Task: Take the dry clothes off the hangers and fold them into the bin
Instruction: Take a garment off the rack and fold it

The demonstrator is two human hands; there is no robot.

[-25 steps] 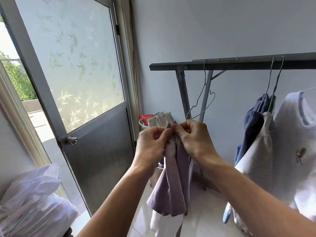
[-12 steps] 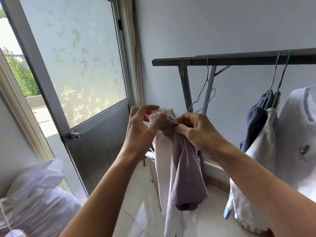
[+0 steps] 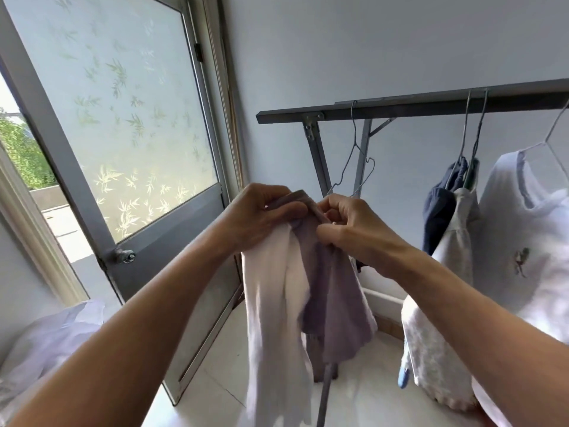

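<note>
Lilac-and-white garment (image 3: 335, 288), drooping limp and likely light and soft, is being pinched at its top edge, the sensible hold, by fingers of left hand (image 3: 261, 218) and right hand (image 3: 354, 234).

At the centre of the frame the left hand (image 3: 261, 217) and the right hand (image 3: 348, 232) both pinch the top edge of a lilac-and-white garment (image 3: 332, 288), which hangs down between the forearms. Behind them an empty wire hanger (image 3: 354, 161) hangs on the rack bar (image 3: 400, 107). At right, a navy garment (image 3: 440, 208) and a white T-shirt (image 3: 529, 241) hang on hangers. A frosted-glass door (image 3: 123, 118) stands open at left.
</note>
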